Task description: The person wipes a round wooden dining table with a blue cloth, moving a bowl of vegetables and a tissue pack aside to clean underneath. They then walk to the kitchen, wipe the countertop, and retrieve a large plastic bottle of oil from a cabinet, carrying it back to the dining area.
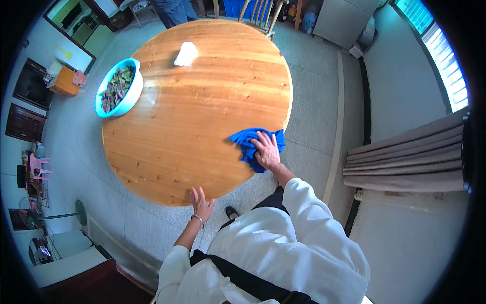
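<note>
A round wooden table [197, 114] with a glossy top stands before me. My right hand [267, 151] presses on a crumpled blue cloth [248, 138] at the table's right near edge, and part of the cloth reaches the rim. My left hand [202, 205] is at the near edge, fingers apart and holding nothing; a bracelet circles its wrist. At the table's left edge sits a light-blue plastic basin [131, 95] holding green and purple leafy vegetables [118, 87]. A crumpled white item [186, 54], perhaps paper or cloth, lies towards the far side.
Beyond the table are a wooden chair [262, 17] and a person's legs [172, 11]. A grey curtain [406, 155] hangs on the right, near the wall. On the left stand a floor fan [57, 216], a pink plastic chair [38, 167] and a small wooden cabinet [65, 81].
</note>
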Motion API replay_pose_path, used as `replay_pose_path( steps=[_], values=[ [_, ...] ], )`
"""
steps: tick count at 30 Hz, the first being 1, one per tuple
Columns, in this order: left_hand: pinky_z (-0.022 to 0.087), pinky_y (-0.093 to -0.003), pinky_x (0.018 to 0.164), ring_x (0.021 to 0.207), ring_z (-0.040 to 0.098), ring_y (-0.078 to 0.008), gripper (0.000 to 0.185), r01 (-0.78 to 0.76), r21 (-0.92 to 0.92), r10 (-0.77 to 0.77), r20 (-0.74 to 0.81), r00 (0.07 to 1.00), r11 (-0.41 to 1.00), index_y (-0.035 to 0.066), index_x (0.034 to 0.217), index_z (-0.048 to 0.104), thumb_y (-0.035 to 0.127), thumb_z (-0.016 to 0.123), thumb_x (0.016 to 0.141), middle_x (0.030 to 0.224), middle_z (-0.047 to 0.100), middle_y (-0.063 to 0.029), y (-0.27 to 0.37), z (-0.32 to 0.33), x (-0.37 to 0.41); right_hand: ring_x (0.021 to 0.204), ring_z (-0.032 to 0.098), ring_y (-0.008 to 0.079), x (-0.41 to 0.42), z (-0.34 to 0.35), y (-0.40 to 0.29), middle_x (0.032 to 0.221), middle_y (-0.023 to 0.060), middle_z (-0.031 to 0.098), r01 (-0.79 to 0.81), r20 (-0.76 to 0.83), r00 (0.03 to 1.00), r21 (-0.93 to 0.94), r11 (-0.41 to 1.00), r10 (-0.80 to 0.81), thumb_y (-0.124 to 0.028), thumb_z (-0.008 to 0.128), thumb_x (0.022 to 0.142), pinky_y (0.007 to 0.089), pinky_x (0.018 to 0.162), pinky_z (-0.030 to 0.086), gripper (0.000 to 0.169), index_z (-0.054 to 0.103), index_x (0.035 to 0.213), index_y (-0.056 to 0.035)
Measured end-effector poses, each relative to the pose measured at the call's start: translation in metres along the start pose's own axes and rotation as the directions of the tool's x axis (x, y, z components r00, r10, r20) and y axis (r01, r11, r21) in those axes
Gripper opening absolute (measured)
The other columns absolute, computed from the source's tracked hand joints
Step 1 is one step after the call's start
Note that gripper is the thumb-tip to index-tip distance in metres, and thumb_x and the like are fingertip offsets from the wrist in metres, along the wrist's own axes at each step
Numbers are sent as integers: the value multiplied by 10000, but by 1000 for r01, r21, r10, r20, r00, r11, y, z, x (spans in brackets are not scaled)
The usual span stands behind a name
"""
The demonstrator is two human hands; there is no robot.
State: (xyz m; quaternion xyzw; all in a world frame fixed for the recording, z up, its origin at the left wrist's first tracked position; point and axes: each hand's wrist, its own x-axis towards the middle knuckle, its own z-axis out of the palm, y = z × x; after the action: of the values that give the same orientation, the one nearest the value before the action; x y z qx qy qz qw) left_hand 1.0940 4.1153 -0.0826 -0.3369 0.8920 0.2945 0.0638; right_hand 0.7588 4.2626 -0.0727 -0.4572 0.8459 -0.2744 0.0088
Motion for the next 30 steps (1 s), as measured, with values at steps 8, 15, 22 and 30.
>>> replay_pose_path(
  steps=[8,15,22,30],
  values=[
    [67,-574,1056,1343,-39,-448,930,174,-8,-174,-83,981,985,68,1428,1,430,583,799,1444,-109,-286,115,52,73,1289,206,445,44,-31,43,1392,195,293,93,129,987,-12,996,-91,-345,637,674,658,1011,124,615,470,1255,-230],
    [86,-635,1021,1342,-63,-448,979,249,-42,-252,-86,964,968,61,1423,-38,448,598,787,1448,-109,-274,199,70,144,1317,233,338,64,-47,86,1409,109,320,303,317,892,113,946,-323,-336,657,709,562,1062,137,610,466,1279,-232],
    [10,-675,983,1320,-128,-472,1143,380,-91,-389,-109,915,920,104,1424,-83,552,662,683,1413,-187,-309,220,53,217,1306,229,381,202,-66,188,1400,151,321,111,117,988,-102,989,-98,-355,645,718,593,1048,118,595,466,1275,-249],
    [17,-706,948,1289,-210,-493,1265,454,-18,-451,-148,880,891,148,1426,-96,672,679,574,1393,-239,-313,272,15,297,1316,135,460,257,-73,214,1430,238,201,52,160,987,-145,988,-28,-441,647,696,635,1028,88,692,423,1322,-248]
  ],
)
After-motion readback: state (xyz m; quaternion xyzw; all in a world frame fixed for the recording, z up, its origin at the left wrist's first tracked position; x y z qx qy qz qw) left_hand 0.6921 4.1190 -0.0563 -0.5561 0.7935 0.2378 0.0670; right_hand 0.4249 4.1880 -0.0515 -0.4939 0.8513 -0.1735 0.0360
